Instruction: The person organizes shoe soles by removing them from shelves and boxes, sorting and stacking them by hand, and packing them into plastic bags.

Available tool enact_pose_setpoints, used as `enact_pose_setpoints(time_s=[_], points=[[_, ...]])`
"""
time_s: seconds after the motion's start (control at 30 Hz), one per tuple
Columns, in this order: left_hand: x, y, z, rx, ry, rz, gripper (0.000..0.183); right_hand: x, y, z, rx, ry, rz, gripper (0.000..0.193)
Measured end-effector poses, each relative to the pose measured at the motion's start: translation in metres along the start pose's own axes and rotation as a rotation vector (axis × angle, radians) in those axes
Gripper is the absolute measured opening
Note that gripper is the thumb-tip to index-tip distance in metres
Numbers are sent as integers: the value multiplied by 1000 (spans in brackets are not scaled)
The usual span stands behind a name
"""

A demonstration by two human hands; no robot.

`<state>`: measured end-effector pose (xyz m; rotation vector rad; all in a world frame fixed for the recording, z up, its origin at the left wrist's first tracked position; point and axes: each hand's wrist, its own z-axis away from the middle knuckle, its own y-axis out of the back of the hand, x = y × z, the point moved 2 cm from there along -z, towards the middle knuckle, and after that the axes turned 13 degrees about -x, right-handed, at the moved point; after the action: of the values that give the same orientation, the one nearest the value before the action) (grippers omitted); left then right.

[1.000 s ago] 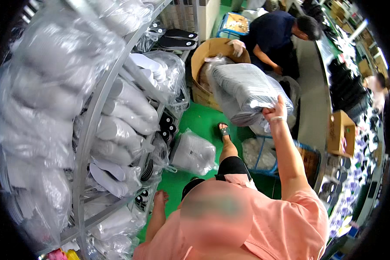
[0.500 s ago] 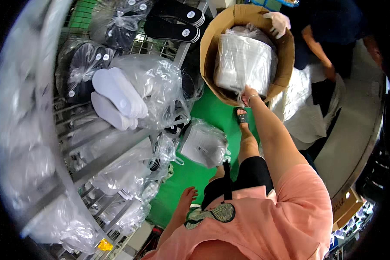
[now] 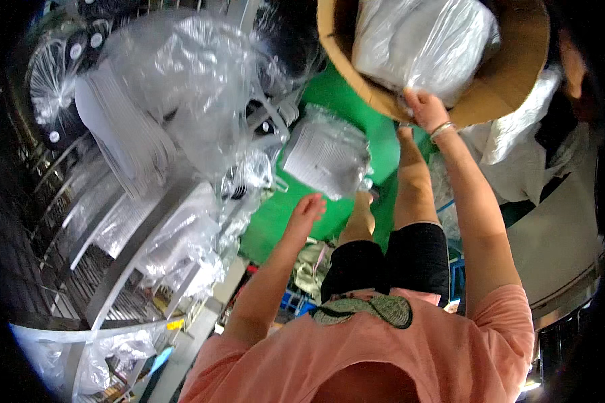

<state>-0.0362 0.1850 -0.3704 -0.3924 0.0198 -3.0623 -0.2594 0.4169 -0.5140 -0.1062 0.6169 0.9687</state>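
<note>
My right hand (image 3: 425, 109) is closed on the gathered end of a clear plastic bag (image 3: 420, 50), at the near rim of a round-looking cardboard box (image 3: 521, 74). White, stacked-looking contents show through the plastic, and the bag sits in the box mouth. Lower and to the left, my left hand (image 3: 308, 209) hangs in the air with nothing in it, its fingers loosely apart. Just beyond it on the floor lies another clear bag (image 3: 326, 153) of white layered pieces.
A metal rack (image 3: 117, 285) runs along the left, holding a stack of white insoles (image 3: 124, 134) and several clear bags. Green floor (image 3: 269, 232) lies between rack and box. White sheeting (image 3: 517, 138) bunches at the right, beside a pale curved-looking surface (image 3: 558, 221).
The box and its bag now appear nearer and farther right. My left hand has risen and come forward. The other person's gloved hand on the far rim has left the view.
</note>
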Motion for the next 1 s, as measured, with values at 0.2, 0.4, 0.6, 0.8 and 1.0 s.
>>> enact_pose_setpoints(time_s=[0.2, 0.4, 0.6, 0.8, 1.0], points=[[-37, 25, -8, 60, 40, -18, 35, -10, -14, 52, 457, 403, 291, 19], [-119, 123, -14, 448, -41, 74, 48, -23, -58, 105, 606, 735, 323, 21], [-162, 211, -5, 772, -61, 241, 64, 0, -193, 109, 267, 640, 111, 22], [-228, 275, -15, 745, -41, 450, 77, 15, -368, 67, -37, 365, -309, 39], [-292, 313, -37, 877, 29, 640, 87, -20, -466, 23, -208, 267, -326, 66]])
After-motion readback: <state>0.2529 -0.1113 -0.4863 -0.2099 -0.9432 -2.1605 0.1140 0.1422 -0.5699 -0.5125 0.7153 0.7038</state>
